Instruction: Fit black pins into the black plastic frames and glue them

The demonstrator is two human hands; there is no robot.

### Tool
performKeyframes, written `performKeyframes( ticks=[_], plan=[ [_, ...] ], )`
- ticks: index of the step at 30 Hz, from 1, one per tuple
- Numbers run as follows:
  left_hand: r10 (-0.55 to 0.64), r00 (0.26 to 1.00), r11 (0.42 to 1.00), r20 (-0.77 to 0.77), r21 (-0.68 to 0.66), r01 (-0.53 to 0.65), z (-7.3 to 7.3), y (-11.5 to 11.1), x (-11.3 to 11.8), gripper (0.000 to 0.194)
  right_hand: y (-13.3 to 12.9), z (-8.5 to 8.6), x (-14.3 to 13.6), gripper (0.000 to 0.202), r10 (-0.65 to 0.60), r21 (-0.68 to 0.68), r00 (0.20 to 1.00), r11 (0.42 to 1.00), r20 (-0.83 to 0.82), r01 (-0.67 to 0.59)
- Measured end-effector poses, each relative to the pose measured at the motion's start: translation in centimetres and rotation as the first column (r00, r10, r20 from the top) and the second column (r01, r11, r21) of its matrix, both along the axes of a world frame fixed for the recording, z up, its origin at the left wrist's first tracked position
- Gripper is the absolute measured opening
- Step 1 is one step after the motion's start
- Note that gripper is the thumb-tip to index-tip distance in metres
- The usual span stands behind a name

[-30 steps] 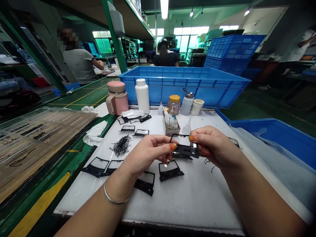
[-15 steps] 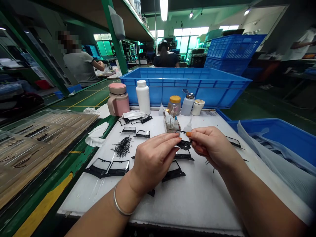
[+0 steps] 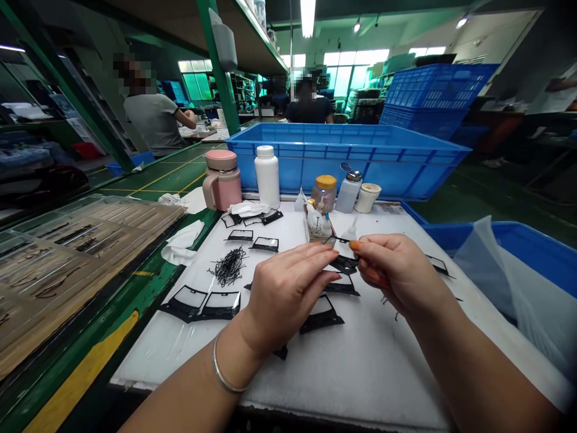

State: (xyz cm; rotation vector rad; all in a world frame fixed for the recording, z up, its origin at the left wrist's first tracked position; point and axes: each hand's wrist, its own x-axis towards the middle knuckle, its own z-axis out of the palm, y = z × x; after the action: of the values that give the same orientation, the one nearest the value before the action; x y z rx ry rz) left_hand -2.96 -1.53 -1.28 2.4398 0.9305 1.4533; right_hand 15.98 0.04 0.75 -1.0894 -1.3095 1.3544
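A small black plastic frame (image 3: 345,263) is held up between my two hands above the white tabletop. My left hand (image 3: 288,288), with a silver bangle at the wrist, has its fingers together at the frame's left end. At the other end my right hand (image 3: 392,264) pinches the frame between thumb and fingers; the fingertips partly cover it. More black frames (image 3: 322,314) lie on the table under and beside my hands. To the left, two frames (image 3: 220,305) sit side by side near a heap of thin black strips (image 3: 229,266).
Behind the work stand a pink mug (image 3: 224,183), a white bottle (image 3: 267,177), a yellow-lidded jar (image 3: 324,191), a pump bottle (image 3: 348,191) and a small box of droppers (image 3: 319,227). A large blue crate (image 3: 347,159) is beyond. Wooden trays (image 3: 90,252) lie left. Two people sit farther off.
The whole view has shifted slightly, so things appear a little farther right. Both hands keep nearly the same hold on the frame.
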Motion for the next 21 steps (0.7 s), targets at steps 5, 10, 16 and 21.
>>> performKeyframes(
  ticks=[5,10,16,21],
  plan=[
    [-0.023,0.999,0.999,0.026,-0.038,0.024,-0.2,-0.3,0.3,0.030,-0.3,-0.1,-0.4,0.042,0.017,0.019,1.000,1.000,0.008,-0.017],
    [0.040,0.978,0.963,0.205,-0.269,0.017,-0.1,-0.3,0.5,0.022,-0.1,-0.1,-0.5,0.042,0.066,0.057,0.997,0.996,-0.030,-0.064],
    [0.180,0.783,0.600,0.596,-0.697,0.393,0.1,1.0,0.2,0.016,0.3,0.0,-0.1,0.033,-0.148,0.209,0.977,0.971,0.151,0.115],
    [0.273,0.602,0.426,0.750,-0.656,0.623,-0.1,1.6,0.0,0.020,0.2,0.0,-0.2,0.033,-0.092,0.232,0.919,0.973,0.383,0.000]
  ],
)
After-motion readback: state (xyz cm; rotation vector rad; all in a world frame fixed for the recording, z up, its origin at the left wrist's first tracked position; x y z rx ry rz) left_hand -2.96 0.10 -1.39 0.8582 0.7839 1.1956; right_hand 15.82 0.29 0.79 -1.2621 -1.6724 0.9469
